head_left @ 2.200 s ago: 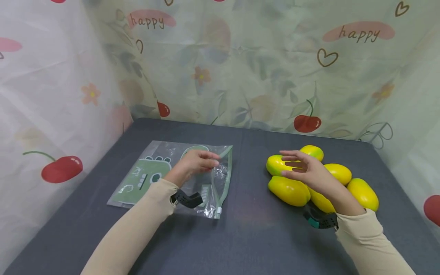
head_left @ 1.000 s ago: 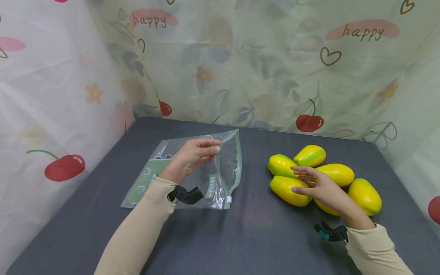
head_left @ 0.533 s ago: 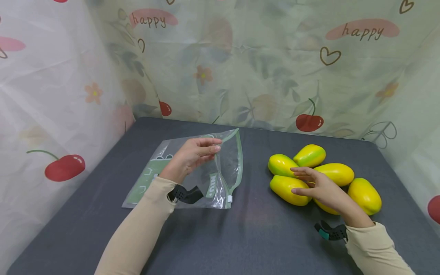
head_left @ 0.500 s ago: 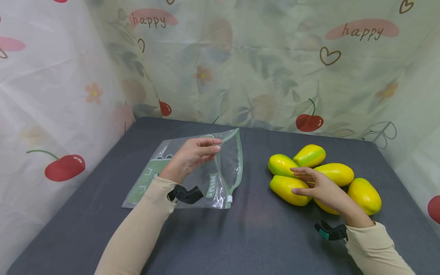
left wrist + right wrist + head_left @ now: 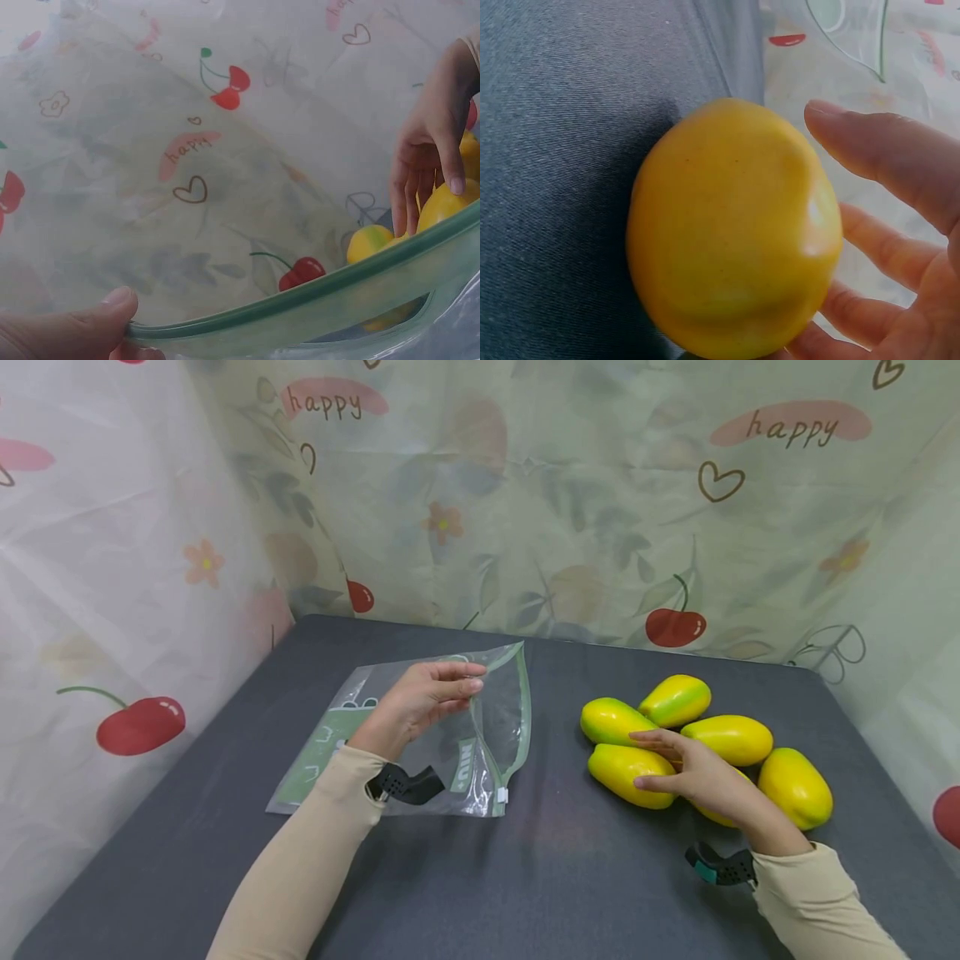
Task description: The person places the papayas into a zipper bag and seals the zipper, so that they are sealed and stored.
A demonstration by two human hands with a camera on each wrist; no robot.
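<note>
In the head view, my left hand (image 5: 427,702) pinches the upper rim of a clear slider zip bag (image 5: 457,768) with green trim and a green cartoon print. Its mouth gapes to the right, and the white slider (image 5: 502,794) sits at the near corner. The left wrist view shows the thumb (image 5: 112,304) on the green rim (image 5: 300,300). My right hand (image 5: 705,772) spreads around the right end of the front-left yellow mango (image 5: 630,772). The thumb (image 5: 877,142) is at one side of that mango (image 5: 735,232), with the fingers (image 5: 885,247) at its other side.
Several more mangoes cluster there: a greenish-yellow one (image 5: 611,720) behind the front-left one, another (image 5: 677,699) farther back, and others (image 5: 731,739) to the right. The dark table (image 5: 555,877) ends at a printed curtain (image 5: 525,527).
My left hand has raised the bag's rim, and its mouth has widened. The right hand has lowered among the mangoes, then edged left; the mango behind the front-left one shifted slightly left.
</note>
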